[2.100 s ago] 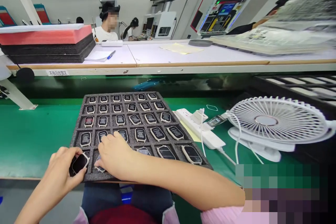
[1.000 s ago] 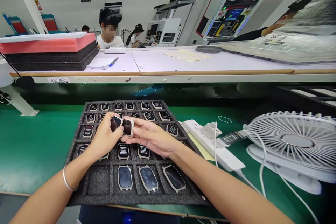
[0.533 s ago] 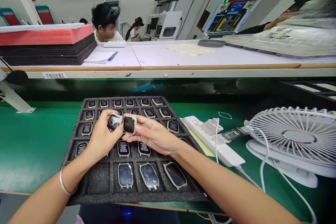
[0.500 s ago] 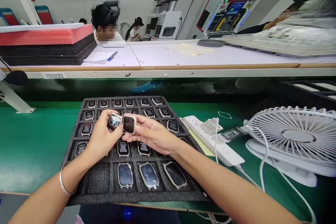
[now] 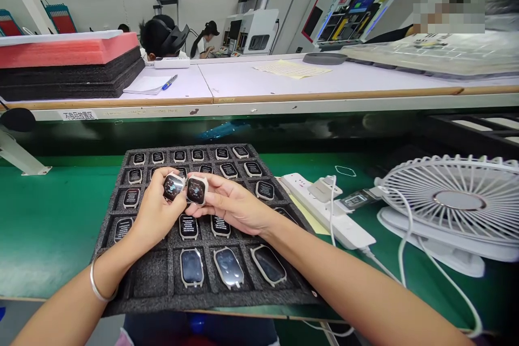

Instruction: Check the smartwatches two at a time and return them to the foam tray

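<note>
My left hand (image 5: 156,208) grips a strapless smartwatch (image 5: 173,187) between thumb and fingers, its lit screen facing up. Beside it, my right hand (image 5: 233,203) pinches a second smartwatch (image 5: 197,190), whose screen also glows. The two watches are side by side, nearly touching, above a black foam tray (image 5: 150,303). Rows of square pockets in the tray hold several more watches, many with white text on dark screens. In the front row, three watches, such as the middle one (image 5: 229,267), have dark screens. The front-left pocket (image 5: 151,275) holds no watch. My forearms cover part of the tray.
Right of the tray lie a white power strip (image 5: 328,213) with plugs and cables, and a white fan (image 5: 458,200). Behind, a raised shelf (image 5: 235,78) carries foam sheets (image 5: 65,73), paper and a pen (image 5: 170,82). Other people sit beyond it.
The right-hand watch's screen has gone from dark to lit, and the left-hand one now shows its display more clearly. The camera view has shifted slightly. A person across the shelf has lowered their head.
</note>
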A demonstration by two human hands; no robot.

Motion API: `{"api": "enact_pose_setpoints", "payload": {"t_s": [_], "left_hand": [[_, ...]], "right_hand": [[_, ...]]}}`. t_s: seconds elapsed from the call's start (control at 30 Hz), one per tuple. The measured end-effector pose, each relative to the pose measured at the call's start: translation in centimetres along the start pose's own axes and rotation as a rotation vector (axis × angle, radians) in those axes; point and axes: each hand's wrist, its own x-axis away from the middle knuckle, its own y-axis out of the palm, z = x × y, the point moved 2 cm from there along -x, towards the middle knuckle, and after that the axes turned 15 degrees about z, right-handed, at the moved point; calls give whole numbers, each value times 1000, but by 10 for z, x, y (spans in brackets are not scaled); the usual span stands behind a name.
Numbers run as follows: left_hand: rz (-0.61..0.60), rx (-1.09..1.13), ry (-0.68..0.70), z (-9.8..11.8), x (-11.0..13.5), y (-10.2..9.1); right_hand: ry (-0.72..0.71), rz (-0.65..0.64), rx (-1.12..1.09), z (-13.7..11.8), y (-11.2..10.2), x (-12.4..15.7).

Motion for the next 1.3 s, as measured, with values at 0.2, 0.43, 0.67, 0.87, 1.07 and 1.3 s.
{"api": "enact_pose_setpoints", "payload": {"t_s": [0.2, 0.43, 0.67, 0.87, 1.07, 1.3], "left_hand": [[-17, -32, 13, 1, 1, -2], [-12, 14, 4, 1, 2, -1], [-8, 36, -6, 1, 2, -1], [-7, 40, -1, 3, 2, -1], [-5, 64, -16, 5, 3, -1], [-8, 63, -15, 5, 4, -1]], "right_hand": [[-15, -35, -3, 0, 2, 2], [-16, -39, -3, -1, 2, 4], [-24, -59, -6, -1, 2, 4], [-16, -44, 14, -1, 1, 5], [-20, -42, -2, -2, 3, 6], [-21, -40, 17, -2, 3, 6]]}}
